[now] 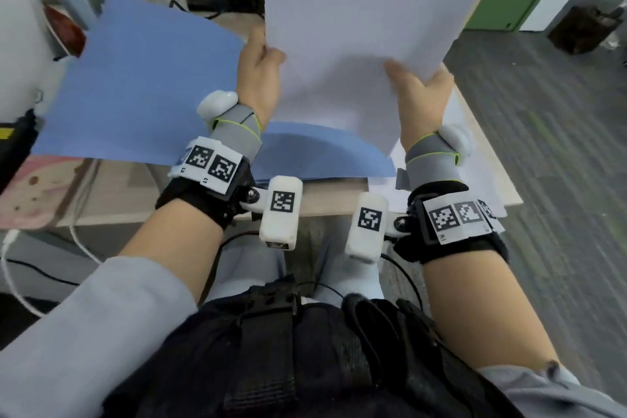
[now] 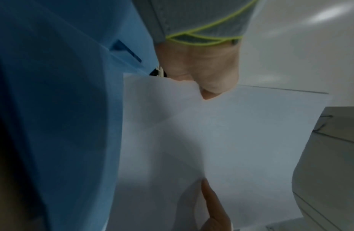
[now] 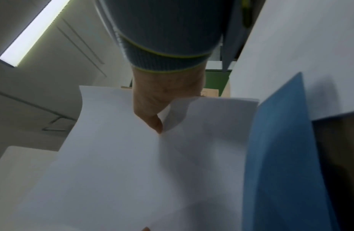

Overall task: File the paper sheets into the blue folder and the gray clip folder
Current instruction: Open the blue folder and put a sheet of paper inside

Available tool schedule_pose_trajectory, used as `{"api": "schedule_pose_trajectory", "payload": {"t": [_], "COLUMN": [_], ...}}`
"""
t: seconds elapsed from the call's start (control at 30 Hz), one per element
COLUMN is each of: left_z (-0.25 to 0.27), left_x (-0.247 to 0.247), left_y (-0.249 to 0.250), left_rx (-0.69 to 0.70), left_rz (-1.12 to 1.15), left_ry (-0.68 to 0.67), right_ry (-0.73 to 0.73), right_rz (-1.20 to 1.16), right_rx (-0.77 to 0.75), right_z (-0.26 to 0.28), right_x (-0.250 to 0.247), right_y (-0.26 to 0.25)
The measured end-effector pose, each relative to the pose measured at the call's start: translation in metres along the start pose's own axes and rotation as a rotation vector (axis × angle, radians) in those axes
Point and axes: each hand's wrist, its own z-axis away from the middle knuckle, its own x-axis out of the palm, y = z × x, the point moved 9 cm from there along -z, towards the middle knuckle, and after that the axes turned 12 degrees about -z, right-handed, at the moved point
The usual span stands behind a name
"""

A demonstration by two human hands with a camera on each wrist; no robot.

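Seen from above, a person holds white paper sheets (image 1: 359, 27) upright over a wooden counter (image 1: 322, 200). The left hand (image 1: 259, 68) pinches the sheets' lower left edge, thumb in front. The right hand (image 1: 420, 92) grips the lower right edge, thumb pressed on the front. An open blue folder (image 1: 135, 78) lies on the counter below and to the left, one flap curving up behind the left hand. More white paper (image 1: 475, 159) lies at the counter's right edge.
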Motion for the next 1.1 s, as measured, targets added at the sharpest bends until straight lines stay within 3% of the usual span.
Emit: {"api": "schedule_pose_trajectory", "payload": {"t": [0.13, 0.33, 0.57, 0.8, 1.1], "left_z": [0.017, 0.015, -0.014, -0.016, -0.009], "left_x": [0.001, -0.006, -0.057, -0.063, -0.057], "left_y": [-0.028, -0.039, -0.045, -0.069, -0.09], "left_rx": [-0.14, -0.186, -0.117, -0.131, -0.143], "left_rz": [-0.072, -0.089, -0.457, -0.884, -0.985], "left_ry": [-0.031, -0.052, 0.123, 0.027, -0.055], "right_ry": [-0.018, -0.036, -0.186, -0.156, -0.123], "right_rz": [-0.037, 0.0, 0.228, 0.46, 0.54], "right_rx": [0.172, 0.102, 0.207, 0.342, 0.419], "right_z": [0.01, 0.005, -0.017, -0.027, -0.03], "right_x": [0.002, 0.015, 0.031, 0.027, 0.022], "right_y": [0.034, 0.031, 0.053, 0.095, 0.112]}}
